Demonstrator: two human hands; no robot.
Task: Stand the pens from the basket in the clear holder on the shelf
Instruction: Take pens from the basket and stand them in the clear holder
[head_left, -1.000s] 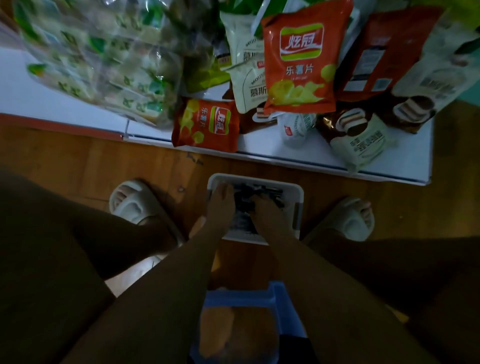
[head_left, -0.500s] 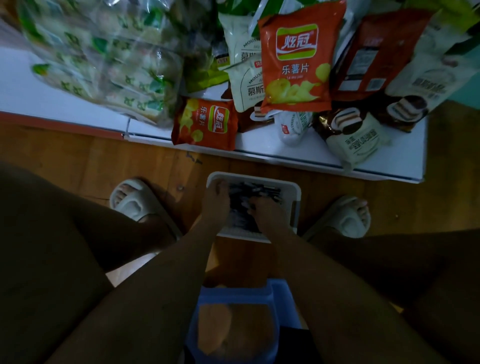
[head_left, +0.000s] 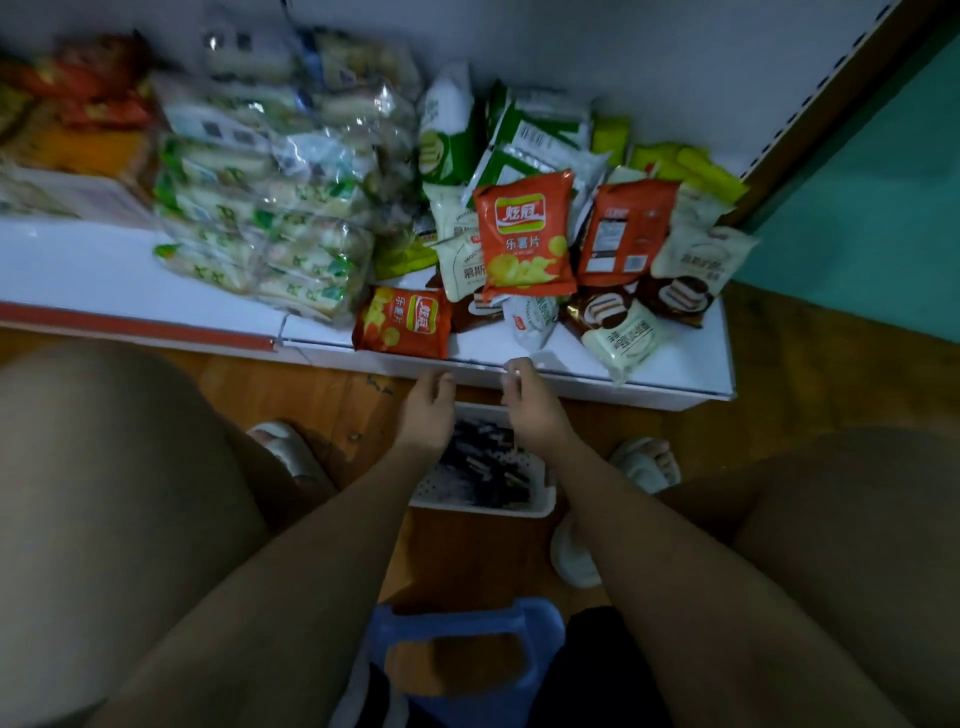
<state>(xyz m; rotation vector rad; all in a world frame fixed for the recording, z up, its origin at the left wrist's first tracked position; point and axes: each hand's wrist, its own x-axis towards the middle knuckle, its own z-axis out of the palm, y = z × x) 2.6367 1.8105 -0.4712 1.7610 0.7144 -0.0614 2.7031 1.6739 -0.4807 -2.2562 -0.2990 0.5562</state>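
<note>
Head camera, looking down from a seated person in dim light. A white perforated plastic basket (head_left: 480, 501) sits on the wooden floor between 2 feet in pale slippers. It holds a loose heap of dark pens (head_left: 485, 467) lying flat and crossed over one another. The left hand (head_left: 427, 410) and the right hand (head_left: 530, 410) are raised above the basket's far end, close to the front edge of a low white shelf (head_left: 670, 374). The left hand's fingers are loosely curled and no pen shows in them. The right hand's fingertips are drawn together as if pinching something small, but what they hold, if anything, is too dark to tell. No clear holder can be made out on the shelf.

The pens are likely light, stiff and smooth, so they may slide or roll in a loose grip. Taking each one around the middle of its barrel with thumb and 2 fingers would probably suit best, tip pointing down for standing.

The shelf carries snack bags. A large orange crisp bag (head_left: 525, 236) reads 炫冠 on a red and green logo, with 乐薯片 beneath. A small orange crisp bag (head_left: 402, 322) lying on its side bears the same words. A cream cake packet (head_left: 462, 257) shows 慕斯, partly hidden. Other labels are too blurred to read.
</note>
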